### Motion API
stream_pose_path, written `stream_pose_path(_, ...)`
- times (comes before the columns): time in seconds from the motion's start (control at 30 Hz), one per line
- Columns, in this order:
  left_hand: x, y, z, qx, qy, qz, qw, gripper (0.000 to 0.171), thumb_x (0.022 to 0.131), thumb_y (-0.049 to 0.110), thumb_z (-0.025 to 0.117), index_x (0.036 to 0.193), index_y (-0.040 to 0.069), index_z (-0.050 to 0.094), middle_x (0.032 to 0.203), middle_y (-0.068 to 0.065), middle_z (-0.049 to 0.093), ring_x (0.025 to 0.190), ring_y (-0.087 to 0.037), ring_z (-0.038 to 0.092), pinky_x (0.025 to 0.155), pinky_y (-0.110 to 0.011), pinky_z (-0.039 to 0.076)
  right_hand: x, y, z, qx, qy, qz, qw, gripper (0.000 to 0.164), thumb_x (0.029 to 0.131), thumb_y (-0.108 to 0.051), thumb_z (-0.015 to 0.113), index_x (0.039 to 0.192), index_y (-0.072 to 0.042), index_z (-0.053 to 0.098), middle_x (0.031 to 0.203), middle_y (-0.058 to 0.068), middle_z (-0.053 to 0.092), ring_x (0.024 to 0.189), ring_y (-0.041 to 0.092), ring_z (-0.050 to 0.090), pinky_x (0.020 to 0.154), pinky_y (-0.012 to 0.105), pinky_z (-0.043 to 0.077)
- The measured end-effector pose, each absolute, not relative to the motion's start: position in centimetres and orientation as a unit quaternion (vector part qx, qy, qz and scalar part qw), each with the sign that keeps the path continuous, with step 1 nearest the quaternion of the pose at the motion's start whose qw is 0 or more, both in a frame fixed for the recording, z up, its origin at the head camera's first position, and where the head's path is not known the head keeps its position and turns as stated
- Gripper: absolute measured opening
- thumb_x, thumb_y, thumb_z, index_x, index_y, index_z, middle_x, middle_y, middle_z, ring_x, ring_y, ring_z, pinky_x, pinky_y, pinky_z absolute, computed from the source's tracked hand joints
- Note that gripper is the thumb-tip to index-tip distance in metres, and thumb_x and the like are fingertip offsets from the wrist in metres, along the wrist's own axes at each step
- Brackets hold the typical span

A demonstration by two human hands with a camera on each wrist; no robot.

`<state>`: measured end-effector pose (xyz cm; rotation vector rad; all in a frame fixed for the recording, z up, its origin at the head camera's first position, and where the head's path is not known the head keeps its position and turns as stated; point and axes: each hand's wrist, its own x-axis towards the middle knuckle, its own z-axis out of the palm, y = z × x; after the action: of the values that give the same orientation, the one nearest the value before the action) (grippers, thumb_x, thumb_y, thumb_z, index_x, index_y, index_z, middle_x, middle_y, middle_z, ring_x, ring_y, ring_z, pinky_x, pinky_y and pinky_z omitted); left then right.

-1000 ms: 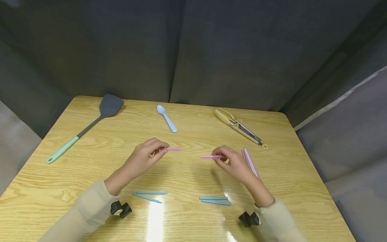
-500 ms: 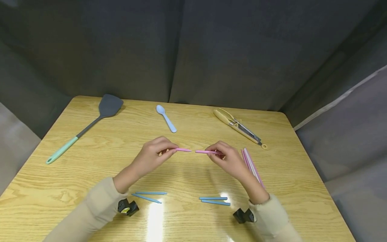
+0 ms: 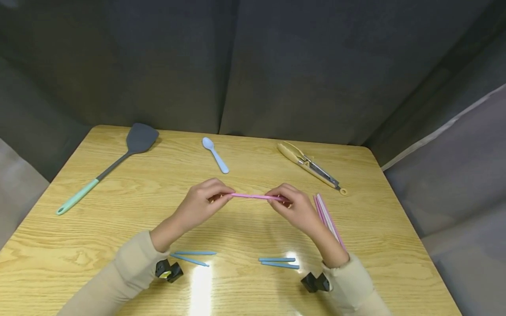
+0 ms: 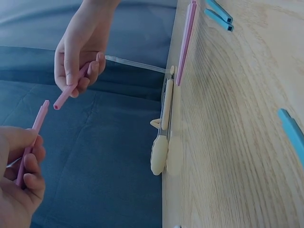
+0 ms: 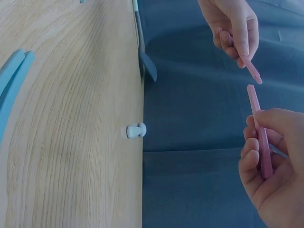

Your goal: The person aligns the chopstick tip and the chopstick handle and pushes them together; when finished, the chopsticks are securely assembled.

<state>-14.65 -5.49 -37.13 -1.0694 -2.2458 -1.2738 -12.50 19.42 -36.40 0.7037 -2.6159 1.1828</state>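
Dark curtains (image 3: pixel 158 66) back a wood-grain table (image 3: pixel 99 232) streaked with reflected light. Above it the left hand (image 3: pixel 203 202) pinches one pink stick (image 4: pixel 41 118), the right hand (image 3: pixel 294 205) a second pink stick (image 5: pixel 265 159), tips facing; spatula (image 3: pixel 113 165), spoon (image 3: pixel 216 156) and tongs (image 3: pixel 309 167) lie beyond.

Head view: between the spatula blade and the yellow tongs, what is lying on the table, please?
A light blue spoon lies between the spatula blade and the yellow tongs; the head view shows this.

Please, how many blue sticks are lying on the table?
4: two blue sticks near the left sleeve, and two more nearer the right sleeve. The sleeves may hide others.
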Motion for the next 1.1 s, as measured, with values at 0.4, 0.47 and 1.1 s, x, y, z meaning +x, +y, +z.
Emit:
stream_pose_path(0.4, -14.75, -5.63, -37.49, -0.374, -0.793, -0.444, 0.183, 0.009, 0.077, 0.003, 0.068, 0.085, 0.005, 0.069, 0.074, 0.003, 0.057, 0.059, -0.004, 0.043, 0.05, -0.018, 0.038, -12.4, 19.32, -36.06, 0.249, -0.872, 0.407, 0.113, 0.011, 0.079, 0.0, 0.065, 0.088, -0.006, 0.066, 0.077, -0.001, 0.059, 0.062, 0.006, 0.048, 0.055, 0.021, 0.046)
stream_pose_path(0.47, -14.75, -5.61, -37.47, -0.374, -0.794, -0.444, 0.18, 0.009, 0.077, 0.003, 0.068, 0.086, 0.005, 0.069, 0.074, 0.003, 0.057, 0.059, -0.004, 0.043, 0.05, -0.017, 0.038, -12.36, 19.34, -36.03, 0.248, -0.873, 0.406, 0.109, 0.01, 0.079, -0.001, 0.065, 0.088, -0.006, 0.066, 0.077, -0.001, 0.058, 0.062, 0.006, 0.047, 0.055, 0.021, 0.045)
stream_pose_path(1.1, -14.96, -5.46, -37.22, -0.371, -0.803, -0.435, 0.167, 0.005, 0.079, 0.006, 0.067, 0.084, 0.005, 0.069, 0.073, 0.002, 0.057, 0.06, -0.005, 0.044, 0.051, -0.017, 0.038, -12.37, 19.4, -36.28, 0.251, -0.878, 0.393, 0.106, 0.011, 0.079, -0.001, 0.065, 0.088, -0.005, 0.066, 0.076, -0.002, 0.058, 0.063, 0.007, 0.051, 0.056, 0.021, 0.047)
